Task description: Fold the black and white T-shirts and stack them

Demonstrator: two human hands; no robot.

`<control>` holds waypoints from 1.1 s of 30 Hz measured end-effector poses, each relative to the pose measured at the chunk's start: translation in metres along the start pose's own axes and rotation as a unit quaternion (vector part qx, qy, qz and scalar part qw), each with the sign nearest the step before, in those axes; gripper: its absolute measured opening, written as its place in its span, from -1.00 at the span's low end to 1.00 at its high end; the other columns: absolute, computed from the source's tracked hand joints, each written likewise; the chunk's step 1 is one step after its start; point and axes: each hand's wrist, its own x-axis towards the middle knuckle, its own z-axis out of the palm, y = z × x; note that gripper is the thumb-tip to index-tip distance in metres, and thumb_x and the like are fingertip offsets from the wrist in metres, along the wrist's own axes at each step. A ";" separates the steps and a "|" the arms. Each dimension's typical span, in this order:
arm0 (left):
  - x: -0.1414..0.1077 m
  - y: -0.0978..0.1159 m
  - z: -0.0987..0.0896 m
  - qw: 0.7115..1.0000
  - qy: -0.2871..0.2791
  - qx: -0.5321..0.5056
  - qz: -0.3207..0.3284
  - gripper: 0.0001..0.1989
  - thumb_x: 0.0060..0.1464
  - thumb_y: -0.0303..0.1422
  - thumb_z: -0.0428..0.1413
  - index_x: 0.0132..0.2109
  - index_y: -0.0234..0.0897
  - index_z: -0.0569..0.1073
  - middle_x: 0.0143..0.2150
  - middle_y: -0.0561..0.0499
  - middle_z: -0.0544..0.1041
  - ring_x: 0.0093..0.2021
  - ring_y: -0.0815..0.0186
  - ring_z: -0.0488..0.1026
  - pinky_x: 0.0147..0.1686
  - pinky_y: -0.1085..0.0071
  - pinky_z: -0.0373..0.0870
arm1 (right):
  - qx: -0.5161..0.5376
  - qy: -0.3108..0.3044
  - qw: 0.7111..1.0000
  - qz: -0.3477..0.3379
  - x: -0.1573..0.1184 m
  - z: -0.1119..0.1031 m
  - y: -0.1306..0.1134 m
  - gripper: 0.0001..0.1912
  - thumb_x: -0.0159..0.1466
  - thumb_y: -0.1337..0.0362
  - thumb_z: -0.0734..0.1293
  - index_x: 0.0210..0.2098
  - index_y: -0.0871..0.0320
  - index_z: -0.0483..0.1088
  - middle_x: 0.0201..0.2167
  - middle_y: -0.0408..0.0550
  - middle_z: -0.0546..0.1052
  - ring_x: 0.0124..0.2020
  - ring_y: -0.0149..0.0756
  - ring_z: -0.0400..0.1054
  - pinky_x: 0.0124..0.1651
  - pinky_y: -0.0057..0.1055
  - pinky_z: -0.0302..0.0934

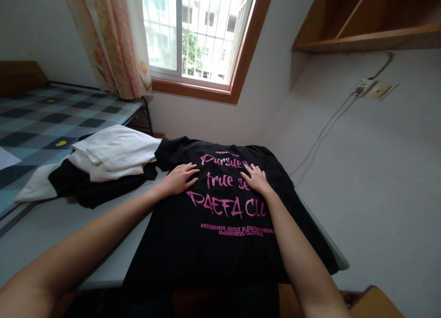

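A black T-shirt (pixel 213 258) with pink lettering lies spread out on a white table (pixel 113 244), its collar end toward the wall. My left hand (pixel 179 178) rests flat on the shirt's left side, beside the lettering, fingers extended. On the right part of the lettering lies my right hand (pixel 255 178), fingers spread and covering some of the letters. Neither hand grips the cloth. The shirt's left sleeve touches a pile of clothes, where a folded white garment (pixel 119 145) sits on top of a black garment (pixel 103 191).
Left of the table stands a bed (pixel 31 111) with a checked cover. Behind are a curtain (pixel 113 42) and a barred window (pixel 206 33). A wooden shelf (pixel 372 42) hangs at upper right, above a wall socket (pixel 365 87) with a dangling cord. A chair corner (pixel 379 304) shows at lower right.
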 end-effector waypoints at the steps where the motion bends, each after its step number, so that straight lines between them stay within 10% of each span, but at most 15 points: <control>1: 0.000 0.000 0.000 1.000 0.000 0.000 -0.001 -0.54 0.32 -0.14 -0.04 0.22 -0.25 0.44 0.33 -0.16 0.35 0.35 0.04 0.24 0.29 0.04 0.19 | -0.001 0.000 1.000 0.000 0.000 0.000 0.000 -0.32 0.43 -0.08 0.06 0.43 0.09 0.05 0.45 0.16 0.03 0.45 0.03 -0.15 0.40 0.05 -0.23; 33: 0.000 0.000 0.000 1.000 -0.006 -0.010 -0.004 -0.54 0.32 -0.15 -0.05 0.22 -0.27 0.44 0.34 -0.17 0.34 0.35 0.03 0.23 0.30 0.05 0.17 | -0.004 0.002 1.000 -0.003 0.002 0.001 0.002 -0.31 0.42 -0.11 0.05 0.44 0.04 0.04 0.45 0.12 0.04 0.45 0.06 -0.15 0.39 0.06 -0.21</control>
